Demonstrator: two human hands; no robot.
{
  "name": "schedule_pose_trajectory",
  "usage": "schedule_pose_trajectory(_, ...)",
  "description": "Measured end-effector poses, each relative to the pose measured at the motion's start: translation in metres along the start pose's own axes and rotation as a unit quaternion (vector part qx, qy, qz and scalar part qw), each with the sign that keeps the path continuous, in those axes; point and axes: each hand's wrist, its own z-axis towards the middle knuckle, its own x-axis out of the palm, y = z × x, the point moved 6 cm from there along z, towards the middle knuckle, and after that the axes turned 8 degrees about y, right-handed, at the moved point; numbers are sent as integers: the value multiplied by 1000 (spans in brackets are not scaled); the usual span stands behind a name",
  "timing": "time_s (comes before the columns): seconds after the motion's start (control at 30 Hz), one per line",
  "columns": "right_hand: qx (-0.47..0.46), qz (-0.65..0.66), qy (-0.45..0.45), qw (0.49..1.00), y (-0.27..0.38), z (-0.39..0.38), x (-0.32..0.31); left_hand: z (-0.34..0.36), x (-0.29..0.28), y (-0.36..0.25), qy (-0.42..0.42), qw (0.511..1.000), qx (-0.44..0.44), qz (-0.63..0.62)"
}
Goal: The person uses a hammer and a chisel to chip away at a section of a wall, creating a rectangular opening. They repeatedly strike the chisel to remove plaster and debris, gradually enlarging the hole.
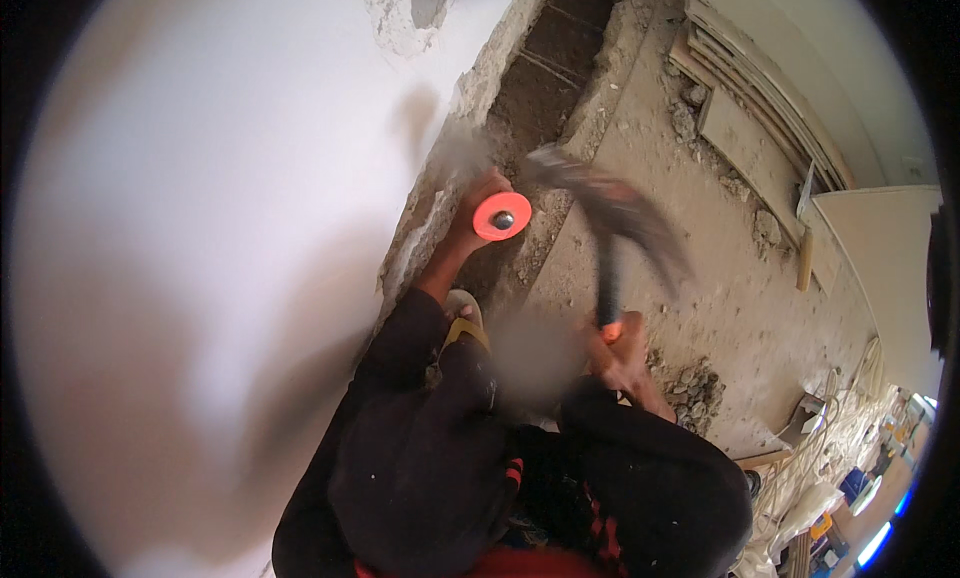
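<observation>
Orange-red, probably plastic, for the round guard (485, 218) around the metal struck end of what looks like a chisel (503, 219). Placed over the trench (540, 88), between the foot of the white wall (200, 178) and the broken edge of the floor slab (690, 248), with struck end toward the camera. Cannot tell the tip's resting place, hidden beneath hand and guard. Likely rigid and dense, hardly fragile, perhaps slippery under a dusty palm. Best gripped just behind the guard, fingers kept within its cover.

Closed around the chisel there, by all appearances: the left hand (478, 190), fingers largely masked by the guard, forearm (440, 270) stretched forward close along the wall. Just right of that forearm, down by the wall's foot: a sandalled foot (465, 313).

To the right of the guard, above the slab's broken edge: a hammer (607, 253), head badly blurred, handle black with an orange part low down. Probably stiff and head-heavy, apt to tug at the wrist; best taken low on the handle, well away from the head. Clamped on just that lower part: the right hand (622, 356), somewhat blurred, held over the slab beyond the bent right knee (660, 458), forearm partly hidden by the knee. Near that forearm, on the slab: a rubble heap (690, 390).
</observation>
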Motion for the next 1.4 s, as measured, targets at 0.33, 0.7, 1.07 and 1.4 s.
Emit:
schedule_pose_trajectory(0.33, 23, -93, 8, 995, -19, 19, 23, 16, 3, 19, -60, 953, -195, -224)
schedule_pose_trajectory(0.7, -365, 305, -53, 878, 56, -15, -22, 15, -9, 19, -27, 988, -96, -120)
schedule_pose_trajectory(1.07, 30, 122, -1, 992, 6, 1, 15, -20, -18, 23, -58, 993, -49, -86)
schedule_pose_trajectory(1.4, -195, -227, 14, 954, -74, 27, 55, -22, -12, 14, 15, 998, 42, -33)
